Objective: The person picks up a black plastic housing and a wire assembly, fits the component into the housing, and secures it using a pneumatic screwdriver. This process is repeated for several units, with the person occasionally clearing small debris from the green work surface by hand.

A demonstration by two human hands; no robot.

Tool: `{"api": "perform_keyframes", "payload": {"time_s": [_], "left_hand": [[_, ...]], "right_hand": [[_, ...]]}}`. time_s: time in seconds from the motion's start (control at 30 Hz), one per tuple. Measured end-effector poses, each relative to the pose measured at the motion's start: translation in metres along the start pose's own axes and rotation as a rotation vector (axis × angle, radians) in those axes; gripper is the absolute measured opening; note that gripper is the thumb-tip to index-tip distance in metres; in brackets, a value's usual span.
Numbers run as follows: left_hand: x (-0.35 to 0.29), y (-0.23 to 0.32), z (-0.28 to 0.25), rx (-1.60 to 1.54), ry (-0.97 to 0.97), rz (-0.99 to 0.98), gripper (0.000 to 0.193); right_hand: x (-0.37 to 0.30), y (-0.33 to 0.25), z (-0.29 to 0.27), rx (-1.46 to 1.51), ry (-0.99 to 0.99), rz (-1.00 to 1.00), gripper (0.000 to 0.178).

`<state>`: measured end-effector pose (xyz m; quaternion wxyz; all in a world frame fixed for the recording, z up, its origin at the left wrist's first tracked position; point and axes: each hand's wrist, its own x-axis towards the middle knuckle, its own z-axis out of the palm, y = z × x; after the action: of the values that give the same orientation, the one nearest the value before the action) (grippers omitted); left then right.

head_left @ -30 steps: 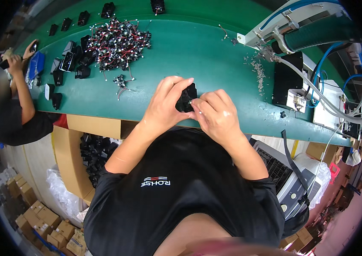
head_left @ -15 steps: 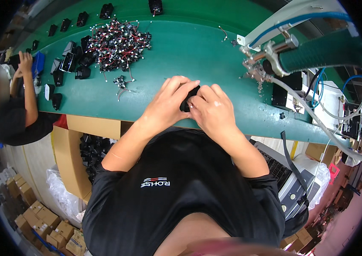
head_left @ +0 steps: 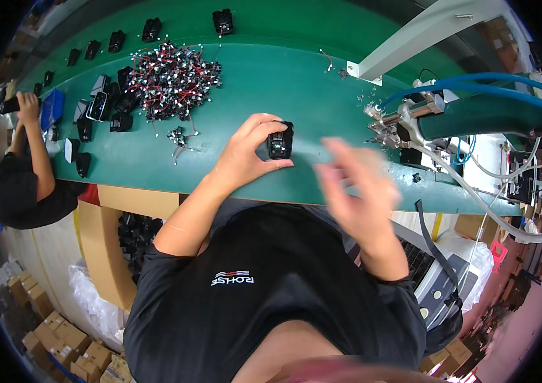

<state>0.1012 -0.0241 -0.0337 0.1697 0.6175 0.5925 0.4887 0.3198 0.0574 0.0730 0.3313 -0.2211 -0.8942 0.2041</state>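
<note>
A small open black plastic housing (head_left: pixel 282 143) stands on the green table in front of me, with small parts visible inside it. My left hand (head_left: pixel 245 152) is closed around its left side, thumb at the near edge and fingers over the far edge. My right hand (head_left: pixel 361 191) is in the air to the right of the housing, apart from it. Motion smears its fingers, so whether anything is in them does not show. Left of my hands lies a big heap of small wired connector parts (head_left: pixel 175 80), with a small cluster of them (head_left: pixel 178 137) nearer me.
Black housings (head_left: pixel 121 121) crowd the table left of the heap, and several more line the far ledge. A clamp fixture (head_left: pixel 405 124) with hoses stands at the right. At the left a co-worker (head_left: pixel 19 179) handles a dark part. An open carton (head_left: pixel 106 255) sits below the table edge.
My right hand has come off the housing and moved right, toward me. My left hand keeps hold of the housing, whose open inside now shows. The co-worker's hands have shifted.
</note>
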Motion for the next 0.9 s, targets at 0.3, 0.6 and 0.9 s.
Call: {"api": "perform_keyframes", "payload": {"time_s": [0.3,0.6,0.9], "left_hand": [[-0.004,-0.01,0.008,0.209,0.015,0.063,0.044],[-0.009,-0.012,0.013,0.261,0.094,0.058,0.042],[-0.001,-0.002,0.01,0.23,0.086,0.028,0.042]], "right_hand": [[0.129,0.027,-0.054,0.573,0.624,0.032,0.067],[0.094,-0.004,0.011,1.031,0.22,0.158,0.121],[0.072,-0.004,0.044,1.051,0.213,0.293,0.126]]}}
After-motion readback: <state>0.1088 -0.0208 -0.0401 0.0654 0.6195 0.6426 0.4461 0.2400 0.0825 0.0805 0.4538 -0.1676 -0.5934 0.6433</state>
